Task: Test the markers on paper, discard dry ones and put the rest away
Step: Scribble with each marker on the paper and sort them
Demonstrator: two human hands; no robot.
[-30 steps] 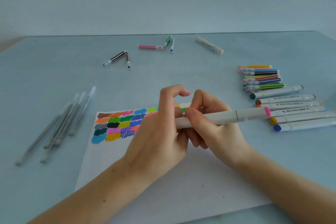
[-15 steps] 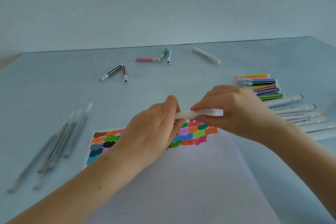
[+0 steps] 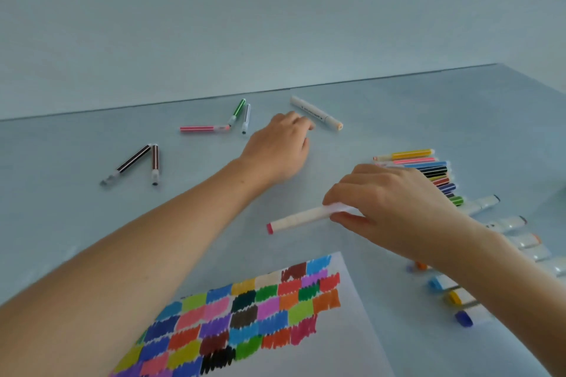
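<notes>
The right hand (image 3: 395, 208) pinches a light, stiff pink-tipped marker (image 3: 301, 219) by its middle above the table (image 3: 76, 223), while the left hand (image 3: 280, 147) reaches, fingers loose, toward the far-edge marker (image 3: 317, 113).

Pale blue table (image 3: 398, 107) meets plain pale wall (image 3: 275, 9) behind.

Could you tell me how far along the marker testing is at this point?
Well along: the paper holds many colour swatches, and markers lie sorted in a row at right. In hand: the right hand holds a pink-capped marker while the left hand reaches toward the far white marker. Nothing looks put away.
</notes>
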